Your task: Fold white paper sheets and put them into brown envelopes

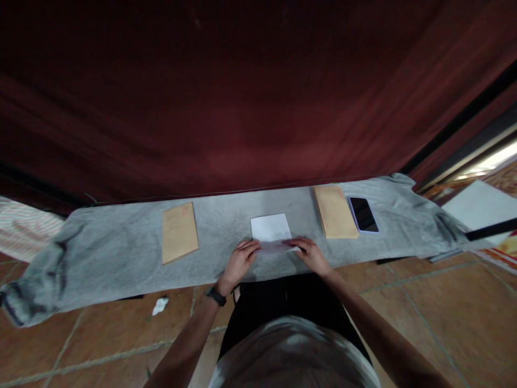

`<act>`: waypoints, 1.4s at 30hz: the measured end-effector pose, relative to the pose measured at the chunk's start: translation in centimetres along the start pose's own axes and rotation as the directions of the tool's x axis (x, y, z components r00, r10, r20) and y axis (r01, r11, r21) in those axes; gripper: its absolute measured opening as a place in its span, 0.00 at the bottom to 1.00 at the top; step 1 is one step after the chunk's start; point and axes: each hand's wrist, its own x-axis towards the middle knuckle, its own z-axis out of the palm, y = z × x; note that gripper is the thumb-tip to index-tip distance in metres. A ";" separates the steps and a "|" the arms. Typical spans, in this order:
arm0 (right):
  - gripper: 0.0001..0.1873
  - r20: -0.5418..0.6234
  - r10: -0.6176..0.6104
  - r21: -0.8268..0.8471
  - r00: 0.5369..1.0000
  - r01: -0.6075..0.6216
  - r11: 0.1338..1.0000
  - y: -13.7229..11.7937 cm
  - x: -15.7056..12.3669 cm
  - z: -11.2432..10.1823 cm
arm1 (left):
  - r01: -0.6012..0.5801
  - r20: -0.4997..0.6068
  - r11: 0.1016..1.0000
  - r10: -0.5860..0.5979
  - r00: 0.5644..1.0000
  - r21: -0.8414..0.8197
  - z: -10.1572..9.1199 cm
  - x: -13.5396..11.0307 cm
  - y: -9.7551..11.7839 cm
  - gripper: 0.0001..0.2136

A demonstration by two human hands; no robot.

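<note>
A white sheet of paper point(271, 227) lies in front of me on a grey cloth, its near edge raised into a shaded fold. My left hand point(241, 260) grips the left end of that fold. At the right end, my right hand point(310, 254) has its fingers closed on the paper too. Both thumbs are partly hidden. A brown paper envelope point(180, 233) rests to the left of my hands. On the right lies a stack of brown envelopes point(336, 213), beyond my right hand.
A phone point(364, 214) in a pale purple case lies beside the stack. Grey cloth point(121, 242) covers the long narrow surface, which backs onto a dark red panel point(258, 118). A crumpled white tissue point(160, 306) is on the tiled floor point(121, 334).
</note>
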 end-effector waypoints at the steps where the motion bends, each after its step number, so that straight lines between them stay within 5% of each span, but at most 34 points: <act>1: 0.14 0.000 0.005 0.001 1.000 -0.005 1.000 0.1 0.2 0.0 | 0.009 -0.010 1.000 -0.010 1.000 -0.010 0.0 0.0 -0.1 0.13; 11: 0.12 0.133 -0.171 -0.008 0.976 0.173 0.985 0.3 -0.9 -0.7 | -0.102 0.057 0.993 0.105 0.993 -0.052 -0.8 -2.9 -0.1 0.12; 18: 0.18 0.010 0.008 -0.144 1.000 -0.006 0.989 -0.6 0.2 0.4 | 0.091 -0.085 0.981 -0.106 0.991 -0.169 -0.3 -1.2 0.9 0.12; 23: 0.20 -0.094 0.117 -0.237 0.989 -0.136 0.962 -0.3 1.1 1.8 | 0.257 -0.173 0.938 -0.300 0.938 -0.234 0.8 -1.0 1.4 0.10; 31: 0.15 -0.151 0.198 -0.291 0.968 -0.235 0.927 -0.5 3.2 2.7 | 0.359 -0.278 0.906 -0.412 0.868 -0.223 1.9 1.1 2.4 0.11; 42: 0.13 -0.095 0.383 -0.393 0.919 -0.388 0.834 -2.0 6.0 2.8 | 0.553 -0.258 0.819 -0.506 0.823 0.156 1.6 3.5 3.0 0.11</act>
